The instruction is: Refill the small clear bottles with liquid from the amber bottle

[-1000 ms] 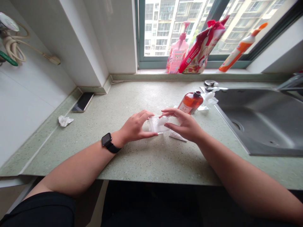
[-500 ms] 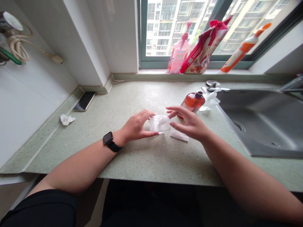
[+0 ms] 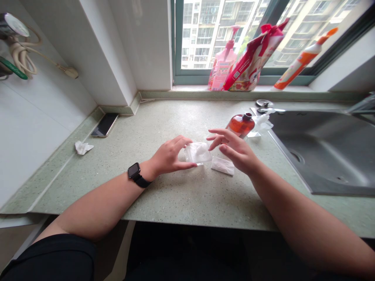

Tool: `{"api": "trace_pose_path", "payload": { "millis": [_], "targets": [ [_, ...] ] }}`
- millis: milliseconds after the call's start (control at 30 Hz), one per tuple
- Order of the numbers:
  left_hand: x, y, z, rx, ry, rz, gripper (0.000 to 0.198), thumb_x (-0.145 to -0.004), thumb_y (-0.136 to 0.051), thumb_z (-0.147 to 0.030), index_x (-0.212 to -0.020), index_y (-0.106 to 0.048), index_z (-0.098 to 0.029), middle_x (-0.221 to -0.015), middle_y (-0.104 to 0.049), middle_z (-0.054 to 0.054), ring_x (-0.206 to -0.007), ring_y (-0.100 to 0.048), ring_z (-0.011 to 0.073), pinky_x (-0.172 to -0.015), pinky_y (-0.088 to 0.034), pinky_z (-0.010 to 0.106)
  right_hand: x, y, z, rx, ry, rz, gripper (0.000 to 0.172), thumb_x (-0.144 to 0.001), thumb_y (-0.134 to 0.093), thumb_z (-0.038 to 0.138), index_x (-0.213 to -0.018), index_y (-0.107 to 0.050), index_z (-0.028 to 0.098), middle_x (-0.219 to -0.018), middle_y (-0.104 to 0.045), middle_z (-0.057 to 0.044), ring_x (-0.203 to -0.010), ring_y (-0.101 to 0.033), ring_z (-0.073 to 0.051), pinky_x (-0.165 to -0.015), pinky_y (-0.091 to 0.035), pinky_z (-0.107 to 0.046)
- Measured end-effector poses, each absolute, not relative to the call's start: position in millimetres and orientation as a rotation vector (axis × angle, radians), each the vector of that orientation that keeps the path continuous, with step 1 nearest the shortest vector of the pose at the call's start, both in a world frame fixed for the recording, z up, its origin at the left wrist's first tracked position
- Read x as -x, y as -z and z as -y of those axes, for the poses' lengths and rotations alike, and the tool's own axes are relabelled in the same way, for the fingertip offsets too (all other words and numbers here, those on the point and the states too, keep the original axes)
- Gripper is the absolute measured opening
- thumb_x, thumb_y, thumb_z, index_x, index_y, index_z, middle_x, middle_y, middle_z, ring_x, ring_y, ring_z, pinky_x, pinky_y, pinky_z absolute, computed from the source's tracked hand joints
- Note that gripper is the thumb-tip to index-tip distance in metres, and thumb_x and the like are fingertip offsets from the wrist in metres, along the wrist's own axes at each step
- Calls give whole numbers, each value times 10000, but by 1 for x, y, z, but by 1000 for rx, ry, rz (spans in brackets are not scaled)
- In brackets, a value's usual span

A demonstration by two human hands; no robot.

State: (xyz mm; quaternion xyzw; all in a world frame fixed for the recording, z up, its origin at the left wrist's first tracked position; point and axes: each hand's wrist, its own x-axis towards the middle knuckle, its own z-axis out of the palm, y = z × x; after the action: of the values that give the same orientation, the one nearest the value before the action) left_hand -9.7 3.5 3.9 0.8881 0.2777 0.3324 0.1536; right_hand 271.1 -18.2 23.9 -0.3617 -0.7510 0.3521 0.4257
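My left hand (image 3: pixel 168 157) grips a small clear plastic container (image 3: pixel 197 153) with something white inside, holding it on the green speckled counter (image 3: pixel 181 195). Thumb and fingers wrap round its left end. My right hand (image 3: pixel 234 150) hovers just right of the container with its fingers spread and nothing in them. Under that hand lies a folded white tissue (image 3: pixel 222 165). An amber bottle with a dark neck (image 3: pixel 240 124) stands right behind the right hand. A black watch (image 3: pixel 135 174) is on my left wrist.
A steel sink (image 3: pixel 322 148) fills the right side, with a white pump head (image 3: pixel 262 121) and a metal ring (image 3: pixel 263 104) by its rim. A phone (image 3: pixel 104 125) and a crumpled tissue (image 3: pixel 82 147) lie at left. Pink bottle (image 3: pixel 223 66), red pouch (image 3: pixel 252 54), orange bottle (image 3: pixel 301 60) on the sill.
My right hand has let go of the container, lifted and opened its fingers, moving slightly right. The folded tissue beneath it now shows. My left hand keeps its grip.
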Motion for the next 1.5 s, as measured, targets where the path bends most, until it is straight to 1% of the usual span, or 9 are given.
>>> {"api": "trace_pose_path", "payload": {
  "millis": [67, 267, 400, 533, 733, 833, 1067, 1367, 1500],
  "targets": [
    [10, -4, -4, -2543, -952, -793, 648, -872, -805, -616, -1307, -587, -188, -1201, -706, 121, -1025, -727, 257, -901, -622, 419, -271, -26, 18, 925, -869, 1816, 513, -988, -604, 653, -1383, -639, 328, -930, -785, -25, -1173, -721, -289, -1143, -480, -548],
    [10, -5, -4, -2533, -947, -783, 635, -873, -814, -592, -1322, -589, -203, -1224, -704, 120, -1043, -727, 257, -914, -622, 420, -263, -25, 23, 866, -1110, 1799, 615, -967, -568, 743, -1450, -581, 362, -1321, -771, -51, -1410, -619, -294, -1231, -422, -543],
    [10, -5, -4, -2543, -949, -780, 636, -871, -814, -593, -1318, -591, -199, -1221, -704, 123, -1050, -729, 265, -914, -621, 421, -264, -23, 22, 873, -1112, 1750, 567, -987, -545, 731, -1394, -629, 346, -1119, -806, -36, -1407, -626, -297, -1247, -394, -557],
    [10, -4, -5, -2544, -944, -793, 636, -873, -806, -607, -1301, -583, -192, -1209, -699, 121, -1020, -732, 257, -889, -623, 413, -269, -21, 15, 1006, -990, 1652, 509, -1015, -530, 690, -1300, -682, 298, -820, -752, -10, -1178, -730, -279, -1180, -453, -544],
    [10, -4, -5, -2548, -939, -798, 639, -872, -809, -608, -1297, -581, -189, -1195, -698, 116, -1021, -731, 256, -891, -621, 411, -264, -21, 18, 983, -1012, 1720, 516, -994, -577, 683, -1367, -640, 332, -1308, -760, -53, -1313, -655, -264, -1213, -438, -523],
    [10, -4, -5, -2550, -933, -800, 642, -875, -809, -602, -1311, -580, -190, -1210, -698, 118, -1033, -733, 260, -897, -621, 413, -260, -24, 23, 863, -1127, 1800, 554, -1000, -552, 700, -1425, -612, 350, -1394, -738, -52, -1370, -638, -273, -1230, -424, -529],
    [11, -4, -5, -2540, -935, -812, 614, -869, -815, -584, -1296, -594, -202, -1205, -708, 113, -992, -738, 246, -882, -621, 408, -269, -26, 16, 990, -985, 1617, 492, -1016, -538, 680, -1242, -716, 282, -822, -782, -22, -1135, -746, -273, -1125, -501, -521],
    [11, -5, -5, -2543, -921, -804, 629, -873, -820, -567, -1321, -583, -194, -1216, -702, 114, -1027, -734, 252, -896, -617, 406, -259, -23, 23, 889, -1116, 1806, 544, -994, -586, 677, -1423, -612, 343, -1349, -764, -60, -1351, -659, -274, -1190, -472, -534],
    [12, -4, -6, -2546, -939, -785, 625, -869, -822, -571, -1318, -587, -205, -1224, -703, 113, -1034, -737, 253, -913, -617, 411, -261, -24, 23, 911, -1074, 1806, 533, -998, -576, 680, -1408, -635, 344, -1265, -798, -53, -1365, -659, -284, -1199, -471, -553]
  ]
}}
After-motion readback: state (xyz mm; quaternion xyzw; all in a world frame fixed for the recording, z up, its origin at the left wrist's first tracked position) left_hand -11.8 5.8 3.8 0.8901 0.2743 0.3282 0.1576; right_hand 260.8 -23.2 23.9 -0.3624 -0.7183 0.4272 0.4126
